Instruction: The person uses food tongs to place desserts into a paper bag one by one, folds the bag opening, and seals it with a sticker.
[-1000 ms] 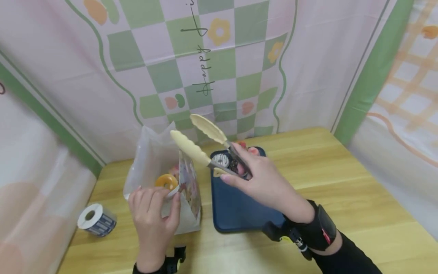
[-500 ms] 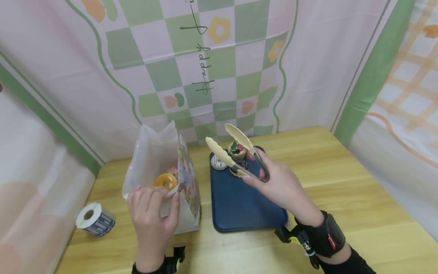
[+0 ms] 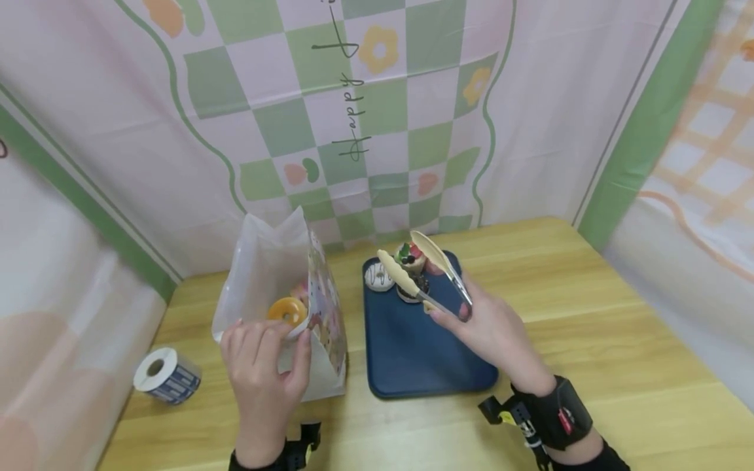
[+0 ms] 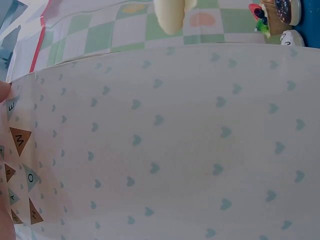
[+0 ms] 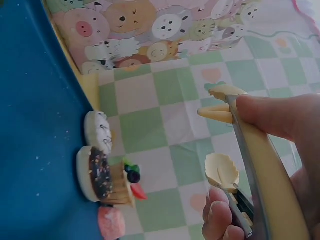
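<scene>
While only the head view shows the orange donut (image 3: 287, 311), left hand (image 3: 259, 366) pinching the bag (image 3: 326, 324), right hand (image 3: 496, 327) gripping tongs (image 3: 399, 275)

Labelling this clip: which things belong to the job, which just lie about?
Seemingly the job:
cream-tipped metal tongs, in right hand
white printed paper bag, rim in left hand
glossy orange ring doughnut, inside bag
dark blue rectangular tray
small white, dark and fruit-topped pastries, on tray

Lying about:
white-and-blue cylindrical paper roll
</scene>
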A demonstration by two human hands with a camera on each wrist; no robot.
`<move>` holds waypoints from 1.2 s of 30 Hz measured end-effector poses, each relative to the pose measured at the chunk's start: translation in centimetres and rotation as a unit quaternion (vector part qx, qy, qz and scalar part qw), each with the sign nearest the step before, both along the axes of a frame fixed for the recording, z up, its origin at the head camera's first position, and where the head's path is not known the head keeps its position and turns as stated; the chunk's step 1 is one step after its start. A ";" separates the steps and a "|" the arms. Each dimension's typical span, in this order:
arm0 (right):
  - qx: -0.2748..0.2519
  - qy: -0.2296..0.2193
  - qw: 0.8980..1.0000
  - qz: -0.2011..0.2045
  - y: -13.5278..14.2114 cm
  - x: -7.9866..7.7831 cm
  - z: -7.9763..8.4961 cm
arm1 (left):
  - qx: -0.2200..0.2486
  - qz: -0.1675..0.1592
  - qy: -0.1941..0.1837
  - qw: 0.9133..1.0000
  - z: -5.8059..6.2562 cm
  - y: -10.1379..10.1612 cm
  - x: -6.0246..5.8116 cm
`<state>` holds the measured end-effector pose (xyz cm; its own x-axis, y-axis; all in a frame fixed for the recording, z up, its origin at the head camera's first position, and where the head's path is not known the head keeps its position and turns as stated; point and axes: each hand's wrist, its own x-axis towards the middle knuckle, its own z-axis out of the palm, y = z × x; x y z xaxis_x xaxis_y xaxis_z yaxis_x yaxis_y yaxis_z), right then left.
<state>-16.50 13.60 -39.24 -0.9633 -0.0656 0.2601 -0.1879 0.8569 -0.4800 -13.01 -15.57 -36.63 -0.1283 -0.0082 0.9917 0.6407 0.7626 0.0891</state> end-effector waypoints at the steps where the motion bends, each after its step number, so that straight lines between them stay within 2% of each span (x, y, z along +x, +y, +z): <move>1: -0.002 -0.003 1.000 -0.003 0.0 0.0 -0.2 | 0.000 0.000 0.000 1.000 0.0 0.0 0.0; 10: -0.025 -0.028 0.999 -0.018 0.3 -0.3 -1.7 | 0.000 0.002 -0.001 1.000 -0.1 0.0 0.0; 21: -0.047 -0.036 0.998 -0.031 0.4 -0.6 -3.1 | 0.000 0.005 0.003 1.000 0.0 0.0 -0.2; 26: -0.036 -0.033 0.998 -0.037 0.6 -0.7 -3.8 | 0.003 0.007 0.003 1.000 0.0 0.0 -0.2; 36: -0.015 -0.058 0.997 -0.037 0.9 -1.1 -5.0 | 0.003 0.007 -0.001 1.000 -0.2 -0.1 -0.2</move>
